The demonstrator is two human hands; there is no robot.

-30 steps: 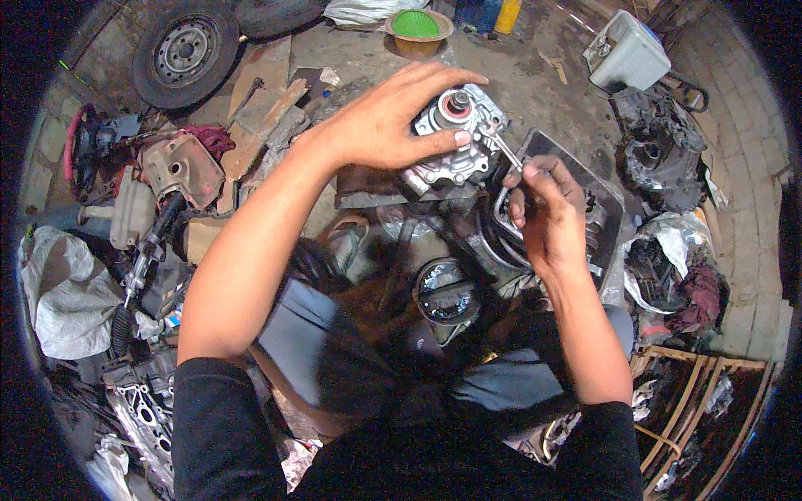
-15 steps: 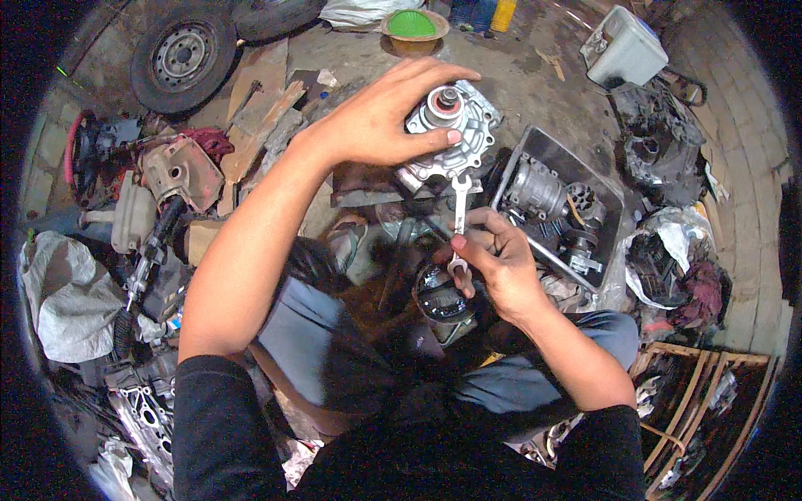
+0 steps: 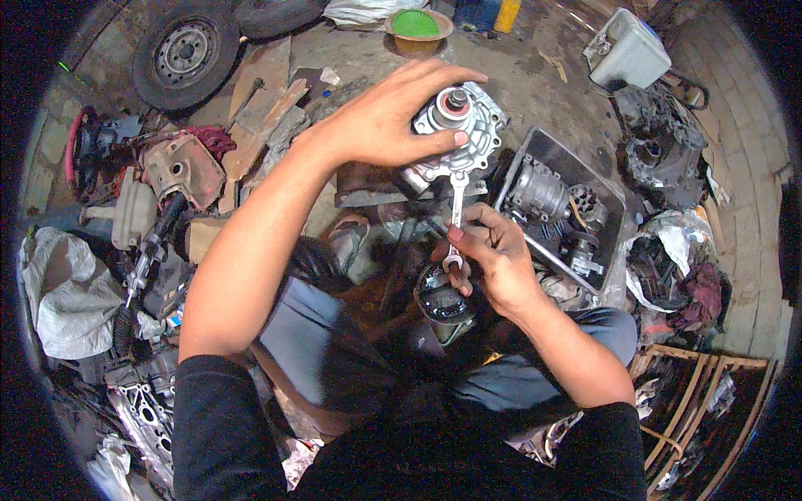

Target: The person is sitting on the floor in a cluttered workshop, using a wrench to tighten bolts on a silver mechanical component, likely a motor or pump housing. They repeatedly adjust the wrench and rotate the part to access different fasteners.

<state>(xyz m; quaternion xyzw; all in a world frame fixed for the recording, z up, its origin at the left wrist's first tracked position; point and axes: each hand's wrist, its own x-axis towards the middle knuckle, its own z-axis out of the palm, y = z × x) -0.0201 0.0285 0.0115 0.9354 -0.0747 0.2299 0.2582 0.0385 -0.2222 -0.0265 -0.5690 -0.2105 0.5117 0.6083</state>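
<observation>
A silvery cast-metal compressor (image 3: 480, 138) with a shaft and a red ring stands in front of me, its round flange edged with bolt holes. My left hand (image 3: 401, 117) is wrapped round its left side, thumb across the front and fingers over the far side. My right hand (image 3: 493, 250) grips an open-end wrench (image 3: 457, 219) between thumb and fingers. The wrench's upper end meets the flange's near edge; whatever it sits on there is too small to make out. Below the right hand is a round black container (image 3: 443, 301) with a glossy, wet-looking inside.
To the right, a grey tray (image 3: 614, 204) holds metal compressor parts. A dark housing (image 3: 660, 150) and an opened sack (image 3: 668, 250) lie farther right. At left are a wheel (image 3: 185, 52), a rusty metal cover (image 3: 180, 171) and a white sack (image 3: 67, 292). A bowl (image 3: 418, 40) stands at the back.
The wrench and my right fingers have shifted slightly left, its lower end swinging a little. My left hand keeps its hold on the compressor. The whole view has moved slightly.
</observation>
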